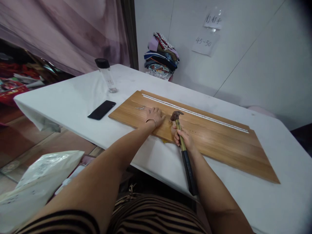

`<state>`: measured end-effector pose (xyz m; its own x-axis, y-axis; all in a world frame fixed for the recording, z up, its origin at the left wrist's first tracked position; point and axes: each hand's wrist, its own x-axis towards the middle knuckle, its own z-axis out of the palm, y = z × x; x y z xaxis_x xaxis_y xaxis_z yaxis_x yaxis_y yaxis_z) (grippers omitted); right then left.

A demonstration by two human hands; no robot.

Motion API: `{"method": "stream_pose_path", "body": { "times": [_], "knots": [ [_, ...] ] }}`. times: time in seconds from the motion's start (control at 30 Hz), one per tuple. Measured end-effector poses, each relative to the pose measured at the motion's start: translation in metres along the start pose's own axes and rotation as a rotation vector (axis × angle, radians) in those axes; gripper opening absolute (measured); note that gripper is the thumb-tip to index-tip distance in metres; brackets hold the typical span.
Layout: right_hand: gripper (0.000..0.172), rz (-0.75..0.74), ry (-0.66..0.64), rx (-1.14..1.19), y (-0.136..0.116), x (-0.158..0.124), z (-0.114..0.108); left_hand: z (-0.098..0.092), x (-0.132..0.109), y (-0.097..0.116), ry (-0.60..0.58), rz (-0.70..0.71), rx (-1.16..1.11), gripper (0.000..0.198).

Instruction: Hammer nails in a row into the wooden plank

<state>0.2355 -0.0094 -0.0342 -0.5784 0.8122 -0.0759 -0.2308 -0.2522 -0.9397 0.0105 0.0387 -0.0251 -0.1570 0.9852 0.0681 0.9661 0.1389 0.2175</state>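
Observation:
My right hand (pixel 182 136) is wrapped round the upper handle of a claw hammer (pixel 186 162). Its rusty head is low over a wooden board (pixel 224 143), with the black grip end reaching back past the table edge; whether the head touches the wood I cannot tell. Flat on the board, fingers stretched out, rests my left hand (pixel 155 117), to the left of the hammer head. Several loose nails (pixel 140 107) lie left of that hand. Small dark marks (pixel 192 131) dot the wood right of the hammer.
Two white strips (pixel 195 113) run along the board's far side. Left of the board, a black phone (pixel 101 110) lies on the white table (pixel 73 94), and a clear bottle (pixel 107 76) stands behind it. Folded cloths (pixel 162 58) are stacked by the wall.

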Motion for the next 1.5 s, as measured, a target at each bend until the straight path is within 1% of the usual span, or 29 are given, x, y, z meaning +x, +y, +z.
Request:
{"method": "stream_pose_path", "body": {
  "times": [0.2, 0.43, 0.6, 1.0, 1.17, 1.33, 1.5],
  "knots": [
    [0.045, 0.035, -0.01, -0.015, -0.0012, 0.0005, -0.0013, -0.0015, -0.0008, 0.0012, -0.008, -0.007, 0.005, 0.055],
    [0.047, 0.018, 0.011, 0.001, 0.0009, 0.0012, 0.0, 0.0, 0.0002, 0.0003, -0.019, -0.015, 0.011, 0.058],
    [0.052, 0.03, 0.007, -0.019, -0.0003, -0.0004, 0.0003, 0.0004, -0.0001, -0.0002, -0.009, -0.012, 0.011, 0.056],
    [0.05, 0.01, 0.002, -0.024, -0.0024, -0.0021, 0.0006, 0.0008, 0.0001, -0.0003, 0.004, -0.015, 0.018, 0.053],
    [0.047, 0.023, -0.001, -0.019, -0.0021, -0.0016, 0.0009, -0.0014, -0.0014, 0.0007, -0.014, -0.013, 0.007, 0.054],
    [0.052, 0.014, 0.014, -0.013, -0.0035, -0.002, 0.0021, -0.003, -0.0027, 0.0014, -0.012, -0.015, -0.006, 0.054],
    [0.053, 0.022, 0.007, -0.025, -0.0063, -0.0027, 0.0046, -0.0023, -0.0018, 0.0007, -0.012, -0.013, -0.009, 0.053]
  ]
}}
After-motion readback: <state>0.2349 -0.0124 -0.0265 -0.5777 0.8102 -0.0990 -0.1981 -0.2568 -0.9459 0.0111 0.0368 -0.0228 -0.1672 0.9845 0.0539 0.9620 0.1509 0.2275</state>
